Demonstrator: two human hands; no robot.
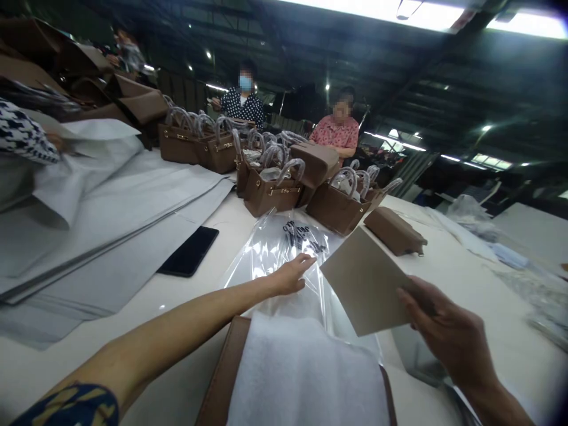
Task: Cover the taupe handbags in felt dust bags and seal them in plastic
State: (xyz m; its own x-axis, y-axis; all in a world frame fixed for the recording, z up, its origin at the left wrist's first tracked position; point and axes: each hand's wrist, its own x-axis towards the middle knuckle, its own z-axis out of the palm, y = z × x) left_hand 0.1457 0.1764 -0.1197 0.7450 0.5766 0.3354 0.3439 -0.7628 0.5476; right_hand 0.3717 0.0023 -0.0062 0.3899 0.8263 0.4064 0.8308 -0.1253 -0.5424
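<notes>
My right hand (444, 325) grips a flat beige board (366, 284) by its right corner and holds it tilted above the table. My left hand (290, 276) reaches over clear plastic sheets (266, 254) with black handwriting on them; its fingers are partly stretched and nothing shows in them. Closest to me lies a brown bag piece (228, 370) with white padding (306, 373) on it, just below the plastic.
Several brown handbags (273, 192) with wrapped handles stand at the back. A brown pouch (394, 231) lies right of them. Grey sheets (110, 236) and a black phone (190, 251) are at left. Two people stand behind the bags; a patterned sleeve (24, 133) shows at far left.
</notes>
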